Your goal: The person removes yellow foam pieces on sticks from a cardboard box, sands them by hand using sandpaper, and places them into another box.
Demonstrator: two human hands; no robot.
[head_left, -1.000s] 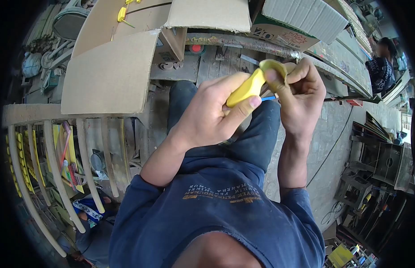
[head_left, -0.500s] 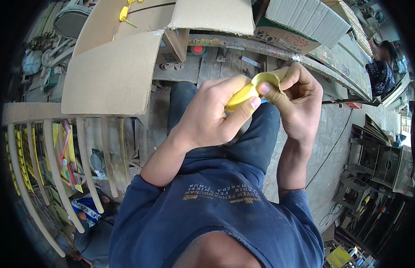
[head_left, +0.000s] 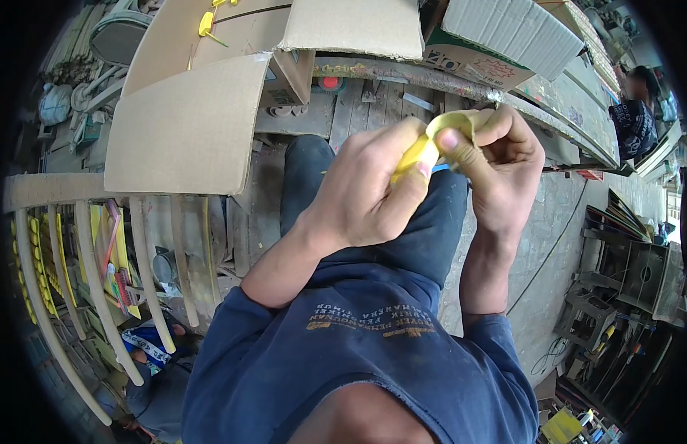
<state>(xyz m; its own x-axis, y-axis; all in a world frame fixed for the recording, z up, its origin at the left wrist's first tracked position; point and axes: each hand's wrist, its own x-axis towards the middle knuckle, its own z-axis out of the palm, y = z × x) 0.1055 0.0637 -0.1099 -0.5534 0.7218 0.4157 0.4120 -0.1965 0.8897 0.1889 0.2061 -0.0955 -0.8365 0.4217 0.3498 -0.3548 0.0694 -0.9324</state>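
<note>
A yellow piece (head_left: 412,159) is staying between the two hands, over the dark trousers (head_left: 306,170) of the person. The left hand (head_left: 356,191) is closing its fingers and thumb around this piece. The right hand (head_left: 506,174) is pinching a curled yellowish sheet (head_left: 453,120), which is touching the piece's upper end. Farther out, an open cardboard box (head_left: 184,126) is standing at left, another carton (head_left: 469,63) at right.

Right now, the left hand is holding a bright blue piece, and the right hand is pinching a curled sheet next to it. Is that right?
Not quite: the head view shows that the piece in the left hand is yellow, not blue. The right hand is indeed pinching a curled sheet next to it.
</note>
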